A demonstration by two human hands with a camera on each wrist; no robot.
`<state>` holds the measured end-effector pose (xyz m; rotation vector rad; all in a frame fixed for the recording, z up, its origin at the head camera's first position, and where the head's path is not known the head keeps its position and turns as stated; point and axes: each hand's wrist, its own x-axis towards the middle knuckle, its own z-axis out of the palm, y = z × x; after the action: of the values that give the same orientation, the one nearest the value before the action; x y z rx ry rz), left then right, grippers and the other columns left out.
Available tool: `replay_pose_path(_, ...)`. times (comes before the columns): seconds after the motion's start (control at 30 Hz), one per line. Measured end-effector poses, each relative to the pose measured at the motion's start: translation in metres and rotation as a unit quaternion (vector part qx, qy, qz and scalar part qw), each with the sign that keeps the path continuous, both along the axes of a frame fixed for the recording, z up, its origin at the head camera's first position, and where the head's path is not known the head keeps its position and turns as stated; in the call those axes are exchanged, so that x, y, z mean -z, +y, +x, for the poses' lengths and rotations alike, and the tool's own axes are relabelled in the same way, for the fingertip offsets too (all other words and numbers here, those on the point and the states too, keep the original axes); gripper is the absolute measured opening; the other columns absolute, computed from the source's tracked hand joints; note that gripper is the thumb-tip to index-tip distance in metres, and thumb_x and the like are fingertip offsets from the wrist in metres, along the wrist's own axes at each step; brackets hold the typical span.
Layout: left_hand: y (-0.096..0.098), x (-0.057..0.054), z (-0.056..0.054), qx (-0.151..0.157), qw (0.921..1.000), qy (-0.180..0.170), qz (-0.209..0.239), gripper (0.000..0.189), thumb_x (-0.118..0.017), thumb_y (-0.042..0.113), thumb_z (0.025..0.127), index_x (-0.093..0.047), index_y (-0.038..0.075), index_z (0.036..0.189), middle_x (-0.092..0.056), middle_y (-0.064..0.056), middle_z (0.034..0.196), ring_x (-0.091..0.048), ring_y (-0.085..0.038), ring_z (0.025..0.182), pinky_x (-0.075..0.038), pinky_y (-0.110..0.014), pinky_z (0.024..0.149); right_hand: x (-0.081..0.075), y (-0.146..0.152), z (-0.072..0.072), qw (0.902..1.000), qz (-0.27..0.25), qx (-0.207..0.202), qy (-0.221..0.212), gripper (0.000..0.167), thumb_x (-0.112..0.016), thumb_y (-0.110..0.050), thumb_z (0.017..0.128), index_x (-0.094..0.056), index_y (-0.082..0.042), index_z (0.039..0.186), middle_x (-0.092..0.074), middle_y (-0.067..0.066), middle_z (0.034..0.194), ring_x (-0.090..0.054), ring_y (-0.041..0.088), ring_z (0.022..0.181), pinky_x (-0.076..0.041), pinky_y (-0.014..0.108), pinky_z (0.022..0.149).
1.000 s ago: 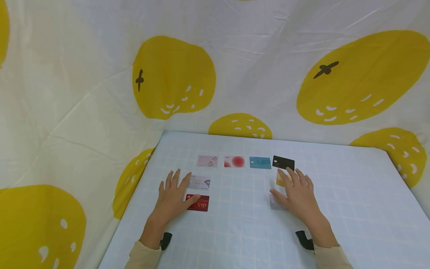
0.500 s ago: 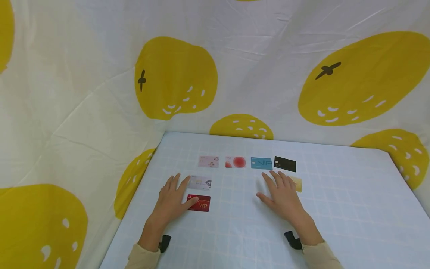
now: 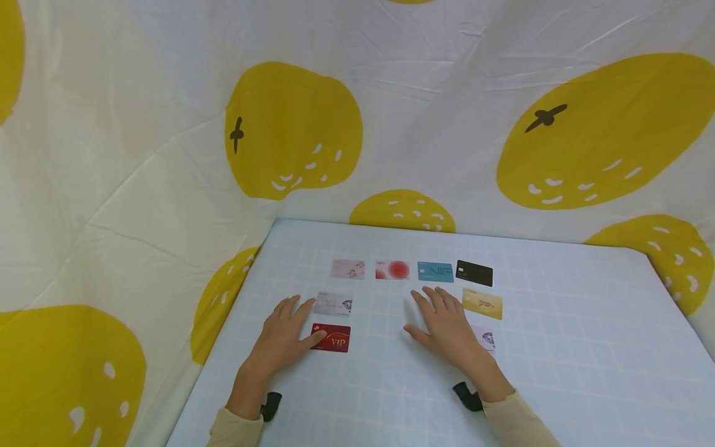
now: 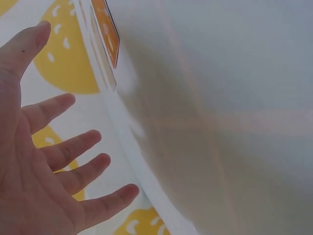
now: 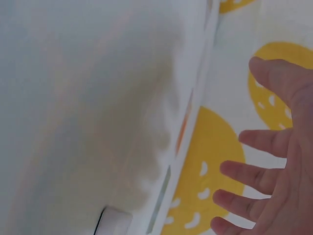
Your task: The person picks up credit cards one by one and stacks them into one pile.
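Left hand (image 3: 282, 338), spread, empty, thumb over red rectangular plastic-looking card (image 3: 338, 339); right hand (image 3: 447, 329), likewise spread and empty, hovers just beside gold rectangular plastic-looking card (image 3: 483, 304). Step reads as positioning; lifting either would call for an edge pinch.

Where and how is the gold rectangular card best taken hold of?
Probably pinch the gold card by its right short edge, from the right: it lies flat, offering only thin edges, and the right hand is near its left end.
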<state>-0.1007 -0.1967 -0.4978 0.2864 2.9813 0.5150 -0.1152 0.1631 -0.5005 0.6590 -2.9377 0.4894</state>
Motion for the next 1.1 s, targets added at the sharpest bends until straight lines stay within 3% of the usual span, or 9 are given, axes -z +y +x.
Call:
replay_pose_path(0.37,-0.002,0.001,0.001,-0.005,0.9994,-0.025,0.022,0.083,-0.075,0.053,0.085,-0.043,0.018,0.153,-0.038,-0.014,0.153,-0.03,-0.036,0.141,-0.031,-0.064,0.108,0.001,-0.037,-0.002,0.9991,-0.028,-0.031,0.001,0.074,-0.076,-0.043,0.087,-0.048,-0.006,0.145,-0.049,0.02,0.142,-0.042,0.04,0.132,-0.035,0.061,0.106)
replay_pose_path(0.6,-0.007,0.005,0.001,0.004,0.999,-0.026,0.037,0.078,-0.077,0.048,0.085,-0.046,0.018,0.15,-0.041,-0.014,0.15,-0.035,-0.034,0.138,-0.035,-0.06,0.107,0.002,-0.06,-0.003,0.9977,-0.045,-0.03,-0.04,0.07,-0.076,-0.043,0.088,-0.051,-0.008,0.143,-0.053,0.016,0.137,-0.047,0.035,0.127,-0.041,0.056,0.102)
replay_pose_path(0.8,-0.009,0.005,0.001,0.016,0.9987,-0.015,0.045,0.066,-0.081,0.041,0.083,-0.057,0.017,0.14,-0.047,-0.015,0.145,-0.039,-0.035,0.135,-0.033,-0.059,0.108,0.002,-0.084,-0.005,0.9912,-0.078,-0.036,-0.101,0.064,-0.077,-0.04,0.088,-0.054,-0.009,0.138,-0.057,0.013,0.13,-0.052,0.03,0.114,-0.047,0.047,0.093)
replay_pose_path(1.1,-0.01,0.009,0.0,0.026,0.9992,-0.01,0.027,0.059,-0.084,0.034,0.081,-0.062,0.019,0.134,-0.05,-0.014,0.143,-0.041,-0.035,0.134,-0.032,-0.06,0.108,0.001,-0.115,-0.004,0.9883,-0.059,-0.039,-0.135,0.056,-0.08,-0.035,0.085,-0.059,-0.007,0.129,-0.059,0.012,0.122,-0.052,0.025,0.103,-0.05,0.043,0.086)
